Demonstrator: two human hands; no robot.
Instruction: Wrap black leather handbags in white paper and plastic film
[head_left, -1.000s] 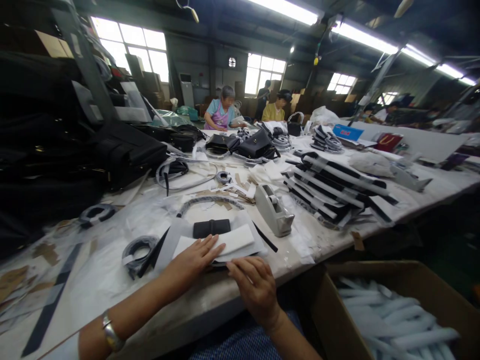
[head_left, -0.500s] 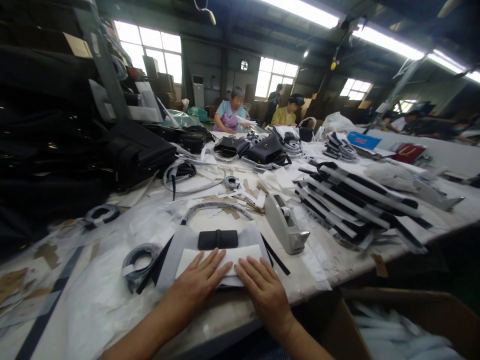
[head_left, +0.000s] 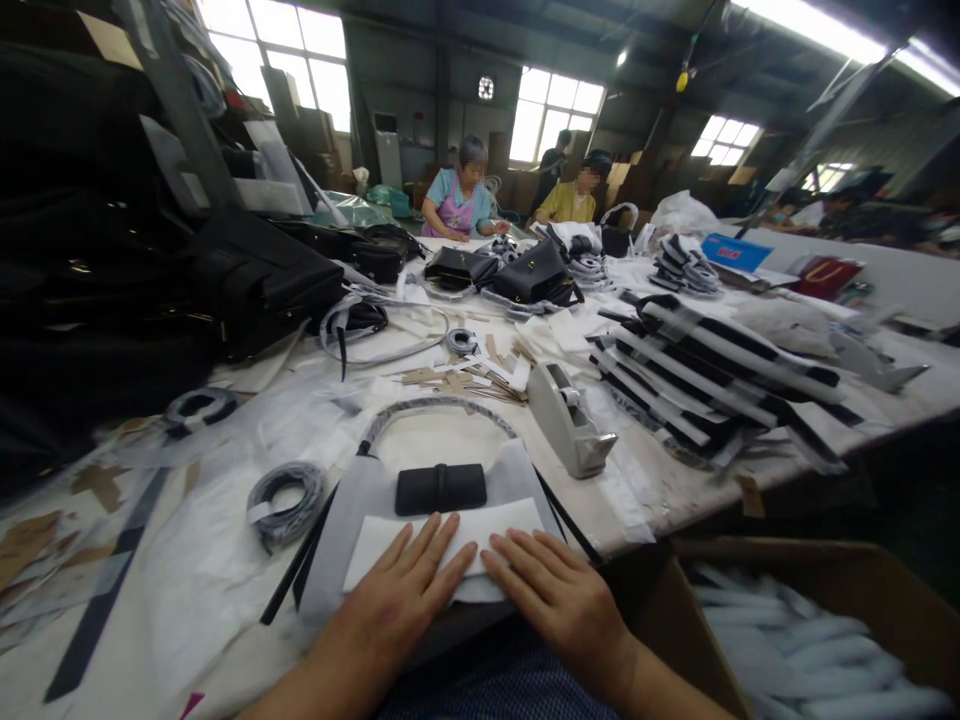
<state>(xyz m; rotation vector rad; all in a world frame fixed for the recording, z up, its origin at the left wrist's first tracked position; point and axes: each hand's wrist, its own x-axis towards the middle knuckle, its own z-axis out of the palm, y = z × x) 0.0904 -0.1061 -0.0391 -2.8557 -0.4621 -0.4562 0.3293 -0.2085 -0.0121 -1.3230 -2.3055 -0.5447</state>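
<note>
A handbag point(head_left: 330, 545) wrapped in pale grey-white sheet lies in front of me, its wrapped round handle point(head_left: 442, 405) arching away at the far side. On its upper part sits a black flap or tab point(head_left: 440, 489) with a band across its middle. Below that, a folded white sheet point(head_left: 375, 540) lies across the bag. My left hand point(head_left: 405, 590) rests flat on the left part of this sheet, fingers stretched out. My right hand point(head_left: 551, 590) lies flat on its right part, fingers likewise extended. Black straps point(head_left: 289, 570) stick out at the bag's sides.
A grey tape dispenser point(head_left: 568, 420) stands right of the bag. Coiled wrapped straps point(head_left: 287, 500) lie to the left. Wrapped black pieces point(head_left: 712, 370) are stacked at the right. A carton point(head_left: 750, 550) of white rolls stands lower right. Two people point(head_left: 454, 195) work across the table.
The bag has come nearer to me, with both hands still flat on the white sheet. My right hand has shifted slightly right. The view has tilted down.
</note>
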